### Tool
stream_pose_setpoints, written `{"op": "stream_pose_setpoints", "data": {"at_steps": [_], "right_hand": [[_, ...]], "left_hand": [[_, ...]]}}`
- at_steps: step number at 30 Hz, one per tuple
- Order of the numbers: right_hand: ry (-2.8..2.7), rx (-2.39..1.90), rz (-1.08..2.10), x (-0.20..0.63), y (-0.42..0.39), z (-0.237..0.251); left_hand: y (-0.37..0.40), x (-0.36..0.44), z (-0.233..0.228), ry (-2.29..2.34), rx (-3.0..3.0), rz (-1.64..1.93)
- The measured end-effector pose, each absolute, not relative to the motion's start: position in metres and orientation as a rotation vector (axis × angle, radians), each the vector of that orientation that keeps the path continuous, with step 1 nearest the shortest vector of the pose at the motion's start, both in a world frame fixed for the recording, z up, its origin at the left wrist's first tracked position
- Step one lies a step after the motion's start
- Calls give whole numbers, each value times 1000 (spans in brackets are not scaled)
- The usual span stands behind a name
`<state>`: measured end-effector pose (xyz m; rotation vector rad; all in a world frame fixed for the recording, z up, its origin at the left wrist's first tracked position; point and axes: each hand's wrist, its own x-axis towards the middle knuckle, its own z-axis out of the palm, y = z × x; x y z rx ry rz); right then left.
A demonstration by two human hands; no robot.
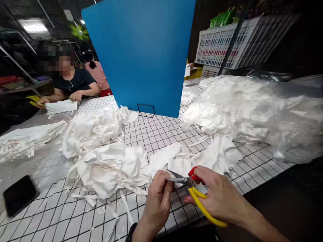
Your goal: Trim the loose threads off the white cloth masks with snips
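My right hand (222,195) grips a pair of scissors (208,215) with one red and one yellow handle. The blades are slightly apart and point left, their tips at the fingertips of my left hand (158,198). That hand is closed in a pinch on a bit of white cloth (172,176), mostly hidden by the fingers. Right behind my hands lie crumpled white cloth pieces (174,156). A bigger heap of white cloth (113,168) is to the left, with thin cut strips (126,206) loose in front of it.
A blue board (143,57) stands upright on the checked tablecloth (141,132). A large pile of white cloth (234,104), partly in clear plastic, fills the right. A black phone (20,195) lies at the left. Beyond sits another person (73,82) handling white cloth.
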<state>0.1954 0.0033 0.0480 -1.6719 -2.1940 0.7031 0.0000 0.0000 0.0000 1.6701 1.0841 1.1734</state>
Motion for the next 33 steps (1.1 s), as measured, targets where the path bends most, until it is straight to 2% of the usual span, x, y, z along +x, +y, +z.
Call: {"op": "stream_pose_setpoints", "data": {"at_steps": [16, 26, 33], "right_hand": [[-2222, -1630, 752, 195, 8, 41], [-2287, -1562, 599, 198, 10, 35], [-2275, -1546, 679, 196, 9, 34]], "left_hand": [[-4, -6, 4, 1077, 1615, 1116], [-2, -10, 7, 1052, 1609, 1077], [-3, -12, 12, 1046, 1612, 1043]]}}
